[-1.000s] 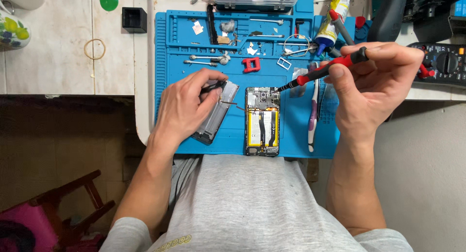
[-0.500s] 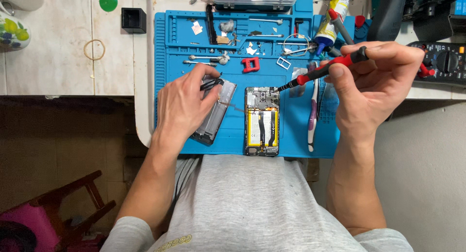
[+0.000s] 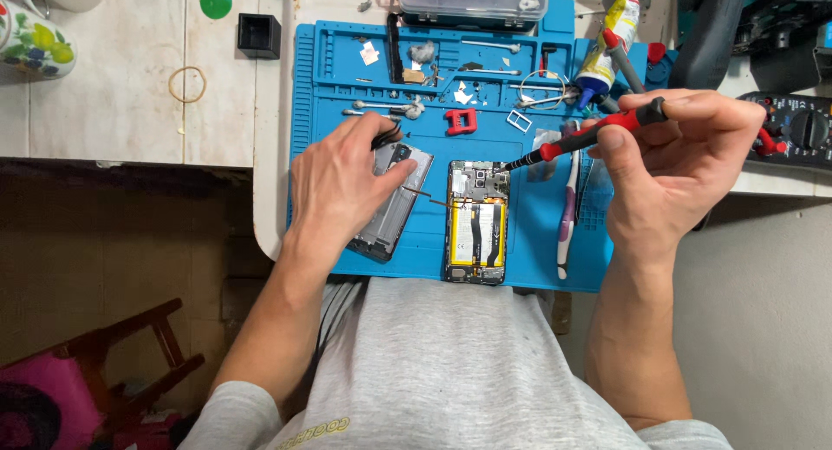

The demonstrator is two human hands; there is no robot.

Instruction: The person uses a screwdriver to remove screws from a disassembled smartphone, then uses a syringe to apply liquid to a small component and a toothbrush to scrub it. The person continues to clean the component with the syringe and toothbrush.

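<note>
Right hand (image 3: 672, 164) is gripping a red-and-black screwdriver (image 3: 589, 138), fingers closed round the handle; its tip is touching the upper right corner of the opened phone (image 3: 476, 222). The phone is lying face down near the front edge of the blue mat (image 3: 520, 86), yellow battery showing. Left hand (image 3: 338, 186) is resting flat, fingers loosely spread, on the grey back cover (image 3: 394, 212), which is lying tilted just left of the phone; something dark is pinched at its fingertips, cannot tell what. A white-and-purple toothbrush (image 3: 568, 207) is lying right of the phone. A multimeter (image 3: 793, 129) is sitting at the tabletop's right edge.
</note>
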